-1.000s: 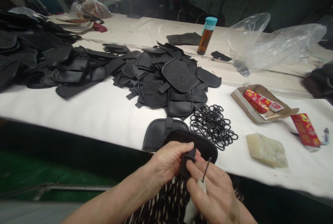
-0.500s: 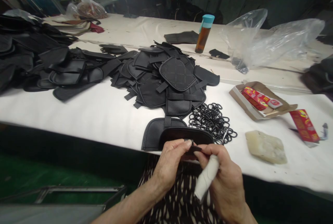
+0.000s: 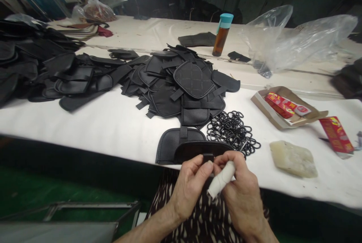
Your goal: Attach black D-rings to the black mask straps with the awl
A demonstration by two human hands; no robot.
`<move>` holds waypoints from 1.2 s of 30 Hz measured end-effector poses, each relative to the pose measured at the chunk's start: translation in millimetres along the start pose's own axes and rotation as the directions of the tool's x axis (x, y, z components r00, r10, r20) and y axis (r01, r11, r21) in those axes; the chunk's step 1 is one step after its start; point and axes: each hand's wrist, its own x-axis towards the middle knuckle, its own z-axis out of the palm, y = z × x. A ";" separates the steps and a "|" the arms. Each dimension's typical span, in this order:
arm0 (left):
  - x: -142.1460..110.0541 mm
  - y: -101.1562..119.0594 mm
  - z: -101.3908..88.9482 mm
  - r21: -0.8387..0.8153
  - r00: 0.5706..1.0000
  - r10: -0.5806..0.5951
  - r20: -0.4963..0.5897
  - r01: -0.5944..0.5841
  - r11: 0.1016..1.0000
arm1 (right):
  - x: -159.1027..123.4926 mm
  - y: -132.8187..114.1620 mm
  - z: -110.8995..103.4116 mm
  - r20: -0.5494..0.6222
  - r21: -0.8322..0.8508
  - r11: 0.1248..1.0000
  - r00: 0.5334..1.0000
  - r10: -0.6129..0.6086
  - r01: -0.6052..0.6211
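Observation:
At the table's front edge, a padded black piece (image 3: 195,151) with a stitched rim leans up before me, a short black strap (image 3: 208,157) on its near side. The fingers of my left hand (image 3: 188,188) are closed, pinching at this strap. My right hand (image 3: 243,188) is closed beside it, thumb and fingertips almost touching the left thumb. A white wrapped cylinder (image 3: 222,179) slants down from the right fingers; whether it is a tool's handle I cannot tell. Another black padded piece (image 3: 166,147) lies just behind. Black metal rings (image 3: 232,130) are heaped to the right.
A pile of black padded pieces (image 3: 169,84) covers the table's middle, with more at left (image 3: 36,62). To the right are a yellowish block (image 3: 294,158), a cardboard box (image 3: 268,111) and a red packet (image 3: 336,133). Farther back stand a bottle (image 3: 222,37) and plastic bags (image 3: 308,41).
My hands have drawn closer together at the strap. The white cylinder has swung up and to the left, and the padded piece sits slightly differently.

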 end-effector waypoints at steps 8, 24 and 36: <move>-0.9 -5.1 3.6 0.113 0.996 0.022 -0.088 -0.012 0.994 | 0.1 -1.4 -1.3 0.025 0.017 0.998 0.998 0.062 -0.063; 1.8 -4.5 10.2 0.083 0.987 0.012 -0.161 0.001 0.997 | 7.0 -5.9 -1.1 0.066 -0.020 0.998 0.996 0.054 -0.052; 0.0 9.4 4.7 -0.021 0.998 0.048 -0.044 -0.049 0.999 | 15.3 -3.6 -17.7 -0.261 -0.079 0.965 0.929 -0.263 0.251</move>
